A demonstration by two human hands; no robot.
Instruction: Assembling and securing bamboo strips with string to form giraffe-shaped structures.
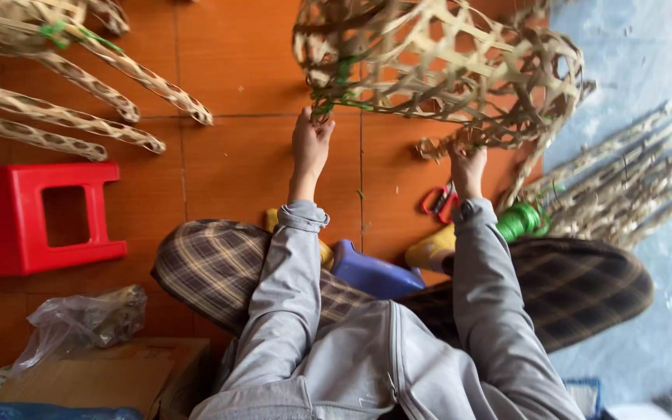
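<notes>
A large open-weave bamboo basket [460, 66] lies on the orange tiled floor ahead of me, with green string [334, 99] tied at its rim. My left hand [309, 144] pinches the rim where the green string sits. Over at the basket's lower edge, my right hand [468, 167] grips a bamboo strip. Both arms wear grey sleeves. I sit cross-legged in plaid trousers.
Red-handled scissors [439, 201] and a green string spool [521, 221] lie near my right hand. A red plastic stool [36, 222] is at left, woven bamboo strips [79, 109] above it. A bundle of bamboo sticks [624, 190] is at right. A cardboard box [110, 373] and plastic bag [79, 319] are at lower left.
</notes>
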